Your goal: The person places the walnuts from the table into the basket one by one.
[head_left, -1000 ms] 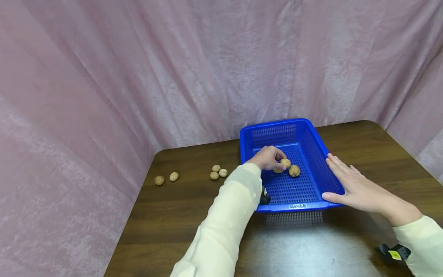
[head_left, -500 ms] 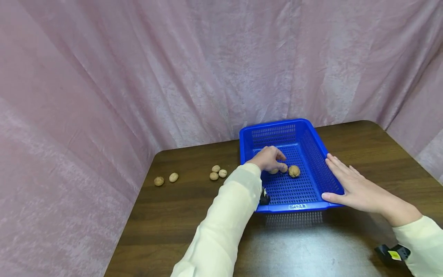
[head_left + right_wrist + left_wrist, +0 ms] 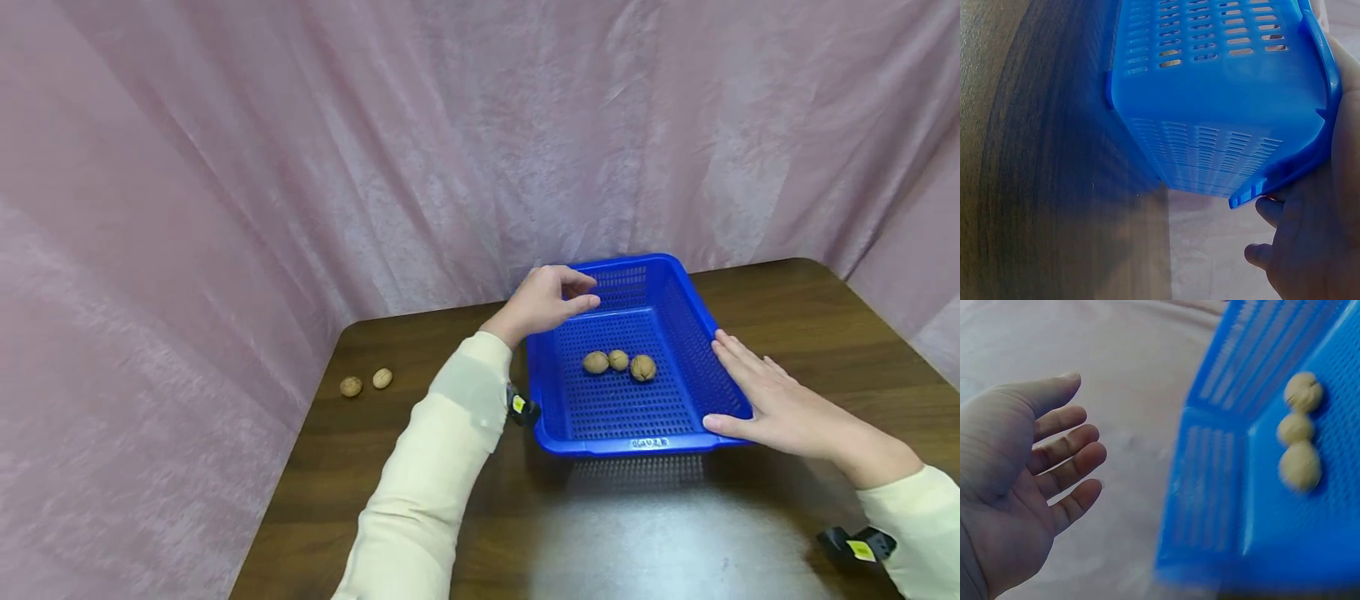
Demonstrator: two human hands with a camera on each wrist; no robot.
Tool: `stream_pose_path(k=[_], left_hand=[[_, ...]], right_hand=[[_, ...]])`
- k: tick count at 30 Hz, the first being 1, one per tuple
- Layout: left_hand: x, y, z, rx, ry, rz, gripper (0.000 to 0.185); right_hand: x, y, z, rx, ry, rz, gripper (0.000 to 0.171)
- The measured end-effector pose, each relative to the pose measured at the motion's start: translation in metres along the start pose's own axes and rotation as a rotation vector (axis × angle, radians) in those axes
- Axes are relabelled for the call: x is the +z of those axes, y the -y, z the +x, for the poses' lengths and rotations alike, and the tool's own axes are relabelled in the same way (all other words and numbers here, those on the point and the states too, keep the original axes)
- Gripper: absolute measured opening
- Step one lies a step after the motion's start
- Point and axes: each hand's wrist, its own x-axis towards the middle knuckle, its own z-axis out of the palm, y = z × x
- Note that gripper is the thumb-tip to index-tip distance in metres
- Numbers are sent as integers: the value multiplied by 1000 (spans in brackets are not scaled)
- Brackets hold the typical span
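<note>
Here the left hand [image 3: 546, 298] hangs above the far left corner of the blue basket [image 3: 693, 321], fingers loosely spread and lightly bent, holding nothing; the left wrist view shows its palm bare [image 3: 1016, 487]. The right hand [image 3: 780, 404] lies flat along the basket's right rim, fingers straight and together, the thumb at the near right corner; the right wrist view shows the fingers [image 3: 1310, 250] pressed against the outside wall [image 3: 1222, 106].

Inside the basket three walnuts [image 3: 618, 363] lie on the perforated floor, about midway between its near and far walls. They form a short row that runs from the left wall towards the right wall, each just beside the next, perhaps touching. The row lies below and nearer than the left hand, well apart from it, and left of the right hand, with the basket wall between.

The basket's long axis runs from the table's near edge towards its far edge. Two more walnuts [image 3: 366, 382] lie side by side near the table's [image 3: 420, 333] left edge.
</note>
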Motion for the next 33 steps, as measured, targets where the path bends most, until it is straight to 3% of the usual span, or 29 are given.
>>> stream_pose_path(k=[5,11,17,23,28,33], left_hand=[[-32,21,-33,-23,-114,-15,33],[-33,64,-74,-116,-164,-62,30],[-4,107,-106,-214,-167,-81,29],[36,138,-123,-222,-167,-85,28],[61,148,-127,-234,-153,-111,35],[78,149,-125,-243,-132,-90,40]], right_hand=[[-2,-4,1,2,1,2,99],[-3,-9,-2,14,0,7,99],[0,-11,0,6,-16,-1,98],[0,-11,1,21,-7,7,98],[0,-11,1,30,2,7,99],[-1,-9,1,19,-10,5,98]])
